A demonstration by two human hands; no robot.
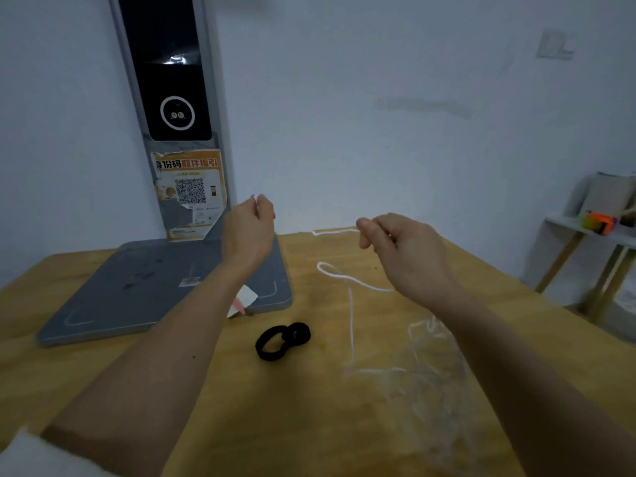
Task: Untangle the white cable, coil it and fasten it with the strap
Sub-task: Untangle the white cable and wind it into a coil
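Wooden tabletop [309,407] under a pale wall carries the white cable [351,325], which lies mostly to the right: one loop near the middle, a strand running toward the near edge, and a blurred tangle beneath the right forearm. The right hand [406,249], raised above the table, pinches a stretch of the cable between thumb and curled fingers. The left hand [249,228] is lifted too, fingers curled, pinching what looks like a cable end at its fingertips. The strap [282,340], a black double loop, rests on the wood between the forearms. A grey device with a flat base [137,290] stands at the left.
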